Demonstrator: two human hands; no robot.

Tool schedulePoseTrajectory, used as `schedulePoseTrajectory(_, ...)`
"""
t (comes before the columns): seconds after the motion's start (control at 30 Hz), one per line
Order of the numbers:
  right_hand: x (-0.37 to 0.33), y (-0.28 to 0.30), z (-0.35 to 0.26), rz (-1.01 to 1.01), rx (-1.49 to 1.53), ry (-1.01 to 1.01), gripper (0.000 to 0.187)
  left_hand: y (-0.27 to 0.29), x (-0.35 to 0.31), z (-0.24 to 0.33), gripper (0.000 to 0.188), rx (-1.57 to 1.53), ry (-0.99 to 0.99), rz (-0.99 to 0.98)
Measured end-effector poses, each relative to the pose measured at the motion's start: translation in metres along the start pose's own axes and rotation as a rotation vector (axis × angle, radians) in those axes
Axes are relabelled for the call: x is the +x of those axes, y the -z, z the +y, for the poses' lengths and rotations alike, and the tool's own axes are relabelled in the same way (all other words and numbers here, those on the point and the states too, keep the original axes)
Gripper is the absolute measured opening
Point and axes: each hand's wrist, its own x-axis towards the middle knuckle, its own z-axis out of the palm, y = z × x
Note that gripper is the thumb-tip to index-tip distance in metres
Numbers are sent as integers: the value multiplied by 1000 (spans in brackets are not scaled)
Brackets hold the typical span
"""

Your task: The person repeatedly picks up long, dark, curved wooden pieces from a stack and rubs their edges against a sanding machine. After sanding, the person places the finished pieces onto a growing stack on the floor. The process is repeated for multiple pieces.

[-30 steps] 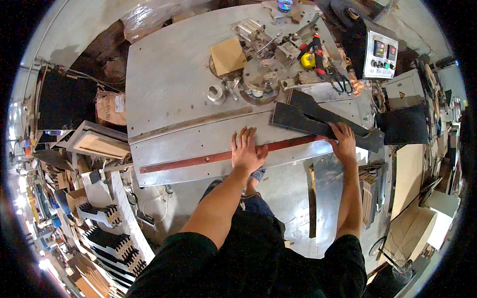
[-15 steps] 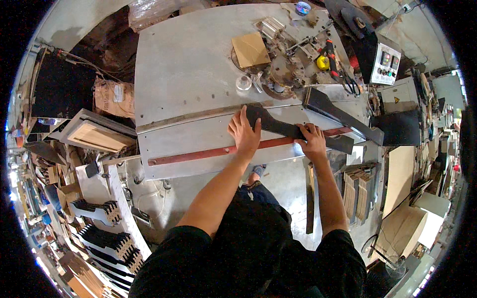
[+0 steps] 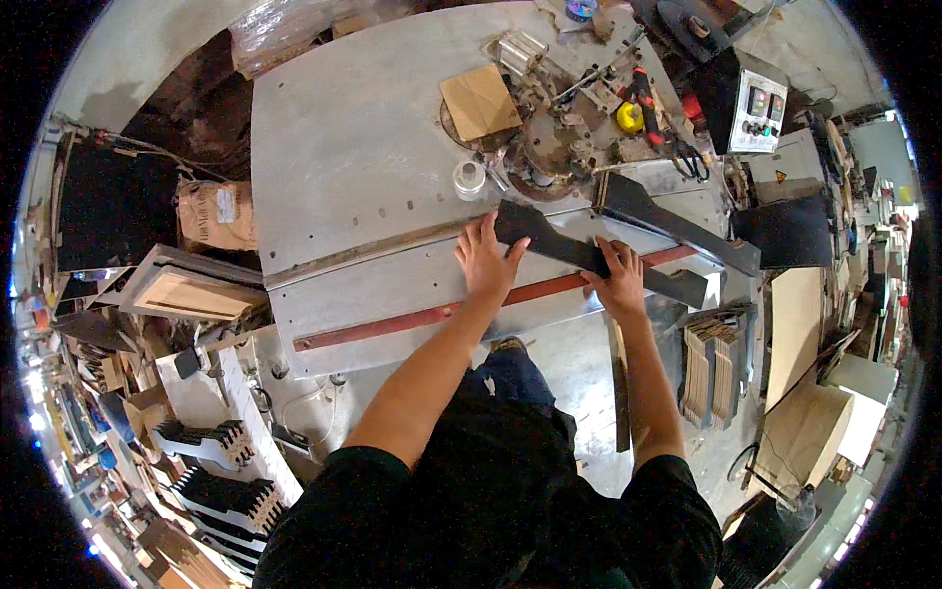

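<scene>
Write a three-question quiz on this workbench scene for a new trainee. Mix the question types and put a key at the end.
1. True or false: the left hand and the right hand both touch the same dark shaped piece.

2. Multiple choice: what colour is the long strip running closest to the near edge of the worktable?
A) Green
B) Red
C) White

3. Short answer: which hand is nearer the second dark piece?

Key:
1. True.
2. B.
3. The right hand.
</scene>
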Motion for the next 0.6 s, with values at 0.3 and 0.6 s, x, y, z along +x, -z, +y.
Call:
schedulePoseTrajectory(0.3,22,-19,-7,22,96,96,65,-11,0,22,94,50,48,3)
schedulePoseTrajectory(0.6,23,-30,-7,113,106,131,61,-14,-3,-5,89,71,-38,75)
